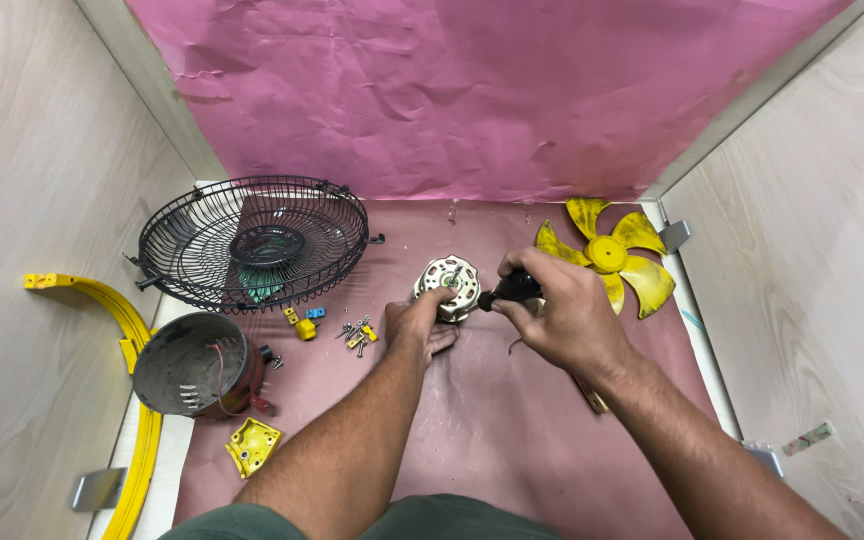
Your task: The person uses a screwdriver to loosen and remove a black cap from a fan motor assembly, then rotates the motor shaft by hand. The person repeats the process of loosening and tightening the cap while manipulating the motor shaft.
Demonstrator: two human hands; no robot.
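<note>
A round silver fan motor (449, 280) stands on the pink work surface at the centre. My left hand (415, 325) holds its near side, fingers against the metal. My right hand (557, 305) is closed around the black handle of a screwdriver (508, 290), whose tip points left at the motor's top. The screwdriver's shaft is mostly hidden by the motor and my fingers.
A black wire fan guard (254, 240) lies at the back left. A yellow fan blade (609, 255) lies at the back right. A red-and-grey motor housing (197, 365), a yellow bracket (252, 446), loose screws (357, 332) and a curved yellow rim (132, 330) sit at the left.
</note>
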